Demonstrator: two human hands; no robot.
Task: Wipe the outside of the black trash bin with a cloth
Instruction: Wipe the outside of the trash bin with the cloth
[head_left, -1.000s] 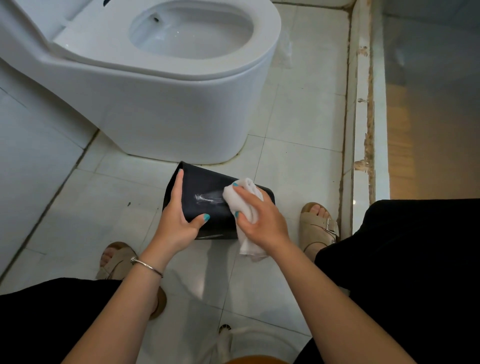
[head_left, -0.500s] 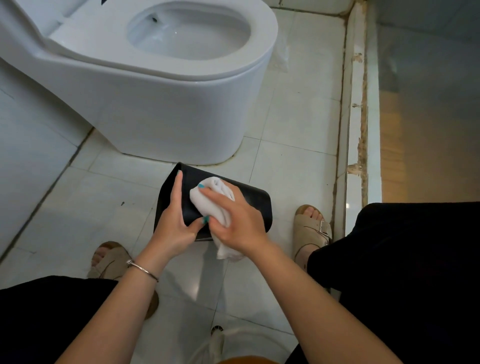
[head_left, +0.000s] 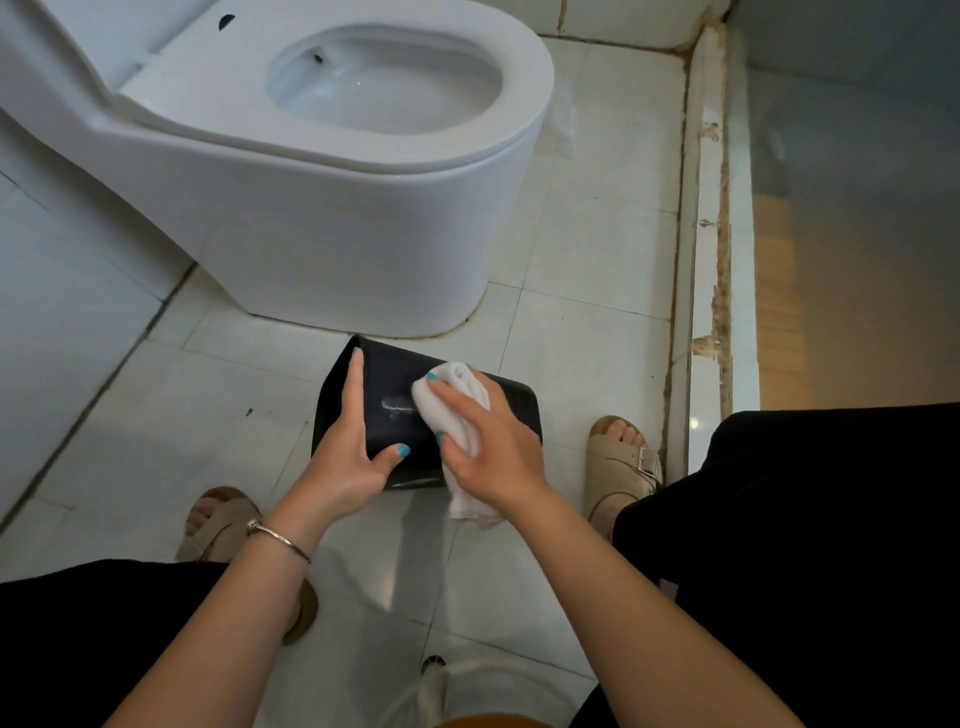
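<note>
Black trash bin (head_left: 387, 384) sits at centre frame on the tiled floor (head_left: 171, 415), just at 6 o'clock of the white toilet (head_left: 332, 208). Your left hand (head_left: 348, 457) clasps the bin's left side, fingers (head_left: 356, 384) flat along it toward 12 o'clock, thumb across the face. Your right hand (head_left: 493, 441) grips the bunched white cloth (head_left: 457, 400), pressed on the bin's face at 3 o'clock of a wet streak (head_left: 397, 406).

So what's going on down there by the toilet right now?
A person crouched on the tiled floor is cleaning a black trash bin lying on its side in front of the toilet. The left hand steadies the bin, while the right hand presses a bunched white cloth against its upturned side. A wet smear shows beside the cloth.
</note>
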